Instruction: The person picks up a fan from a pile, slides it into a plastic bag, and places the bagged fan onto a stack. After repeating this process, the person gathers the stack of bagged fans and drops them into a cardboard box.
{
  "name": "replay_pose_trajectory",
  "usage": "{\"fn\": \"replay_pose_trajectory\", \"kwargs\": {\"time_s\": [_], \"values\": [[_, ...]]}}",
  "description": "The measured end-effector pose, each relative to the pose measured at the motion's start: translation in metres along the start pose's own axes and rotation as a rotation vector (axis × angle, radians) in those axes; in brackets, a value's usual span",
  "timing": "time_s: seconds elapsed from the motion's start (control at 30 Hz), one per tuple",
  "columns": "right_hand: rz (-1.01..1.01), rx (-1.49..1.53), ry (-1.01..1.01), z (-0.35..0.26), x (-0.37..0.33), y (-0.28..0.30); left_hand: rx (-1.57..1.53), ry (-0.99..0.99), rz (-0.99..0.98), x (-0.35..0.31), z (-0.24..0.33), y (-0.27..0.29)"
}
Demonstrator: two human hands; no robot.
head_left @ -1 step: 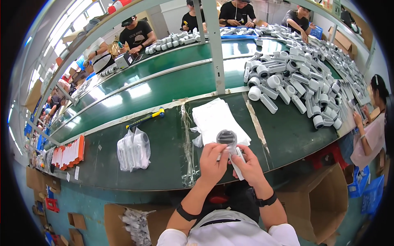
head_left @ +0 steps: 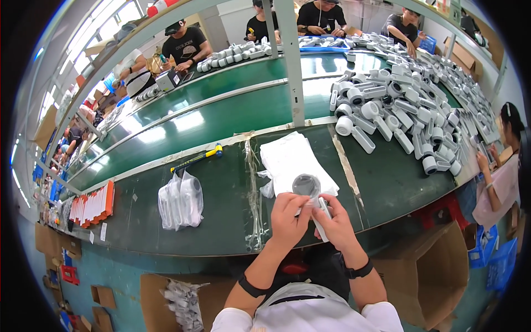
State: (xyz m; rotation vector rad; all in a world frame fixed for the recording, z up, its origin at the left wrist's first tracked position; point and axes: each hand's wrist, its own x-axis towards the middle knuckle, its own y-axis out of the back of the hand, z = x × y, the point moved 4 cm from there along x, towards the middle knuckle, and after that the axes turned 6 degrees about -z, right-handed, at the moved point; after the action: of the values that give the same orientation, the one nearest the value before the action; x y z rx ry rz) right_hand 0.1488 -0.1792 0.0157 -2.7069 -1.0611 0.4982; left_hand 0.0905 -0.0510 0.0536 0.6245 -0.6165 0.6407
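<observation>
My right hand (head_left: 336, 224) is wrapped round the handle of a white handheld device (head_left: 322, 226) with a round, ring-like head. This head (head_left: 306, 185) points away from me, its dark opening facing up. My left hand (head_left: 290, 218) is closed, its fingertips pinched at the near rim of the head. Something clear, perhaps thin film, shows by those fingertips; I cannot tell exactly. Just beyond the device lies a stack of white plastic bags (head_left: 293, 157). To the left, several similar devices in clear bags (head_left: 181, 202) lie side by side.
A large heap of white devices (head_left: 398, 105) covers the right side of the bench. A yellow-and-black hammer (head_left: 197, 158) lies at the left, before the green conveyor (head_left: 221, 108). Open cardboard boxes (head_left: 423, 271) stand below the edge. Co-workers sit across the belt and at right.
The device's round head has tilted slightly, and its opening looks lighter. Both hands stay nearly in place with the same grip.
</observation>
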Motion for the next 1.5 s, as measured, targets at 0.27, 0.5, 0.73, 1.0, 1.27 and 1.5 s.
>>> {"fn": "replay_pose_trajectory", "kwargs": {"time_s": [0.27, 0.5, 0.73, 1.0, 1.27, 1.5], "values": [[0.143, -0.31, 0.311, -0.003, 0.008, 0.014, -0.066, -0.207, -0.35, -0.009, 0.014, -0.01], [0.109, 0.079, 0.108, 0.005, 0.008, 0.007, -0.479, 0.198, -0.525, -0.026, -0.004, 0.017], [-0.099, 0.35, 0.052, 0.019, 0.007, -0.041, -1.011, 0.86, -0.054, -0.038, -0.044, 0.015], [0.171, -0.076, 0.245, 0.018, 0.015, -0.035, -1.231, 1.096, 0.114, -0.044, -0.056, 0.021], [0.259, -0.258, 0.476, 0.033, -0.007, -0.021, -1.371, 1.024, 0.026, -0.035, -0.049, 0.034], [0.247, -0.003, 0.474, 0.048, -0.023, -0.026, -1.493, 0.875, -0.059, -0.034, -0.053, 0.03]]}}
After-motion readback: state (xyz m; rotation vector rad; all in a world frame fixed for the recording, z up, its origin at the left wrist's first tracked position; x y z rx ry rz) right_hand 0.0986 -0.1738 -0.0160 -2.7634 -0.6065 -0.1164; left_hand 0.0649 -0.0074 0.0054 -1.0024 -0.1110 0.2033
